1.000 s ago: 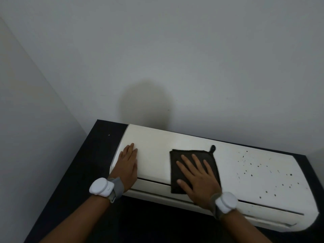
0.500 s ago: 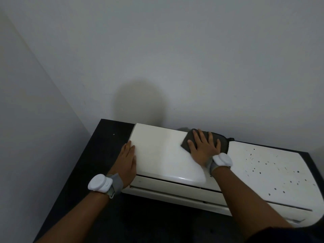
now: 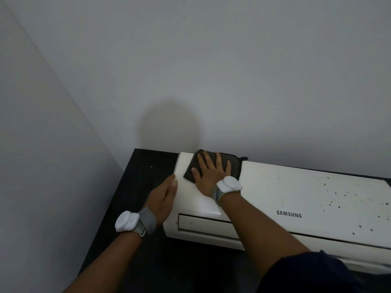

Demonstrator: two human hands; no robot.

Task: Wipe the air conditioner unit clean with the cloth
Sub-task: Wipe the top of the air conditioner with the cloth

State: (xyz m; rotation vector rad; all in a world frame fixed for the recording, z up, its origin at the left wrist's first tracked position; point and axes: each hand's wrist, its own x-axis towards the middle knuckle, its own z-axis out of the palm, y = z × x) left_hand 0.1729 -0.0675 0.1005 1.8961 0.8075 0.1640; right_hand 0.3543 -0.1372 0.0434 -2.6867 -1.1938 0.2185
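A white air conditioner unit (image 3: 281, 187) lies on a black surface, its front panel facing up. A dark cloth (image 3: 234, 167) is spread flat near the unit's far left corner. My right hand (image 3: 211, 176) presses on the cloth with straight, spread fingers. My left hand (image 3: 164, 197) rests flat against the unit's left end, fingers straight. Dark specks dot the right part of the panel (image 3: 338, 199).
The black surface (image 3: 135, 187) extends left of and in front of the unit. A pale wall (image 3: 211, 70) rises just behind it, and a second wall (image 3: 42, 144) closes the left side.
My right hand has slid the cloth from the middle front of the panel to the far edge, then left toward the corner. My left hand has shifted onto the unit's left end.
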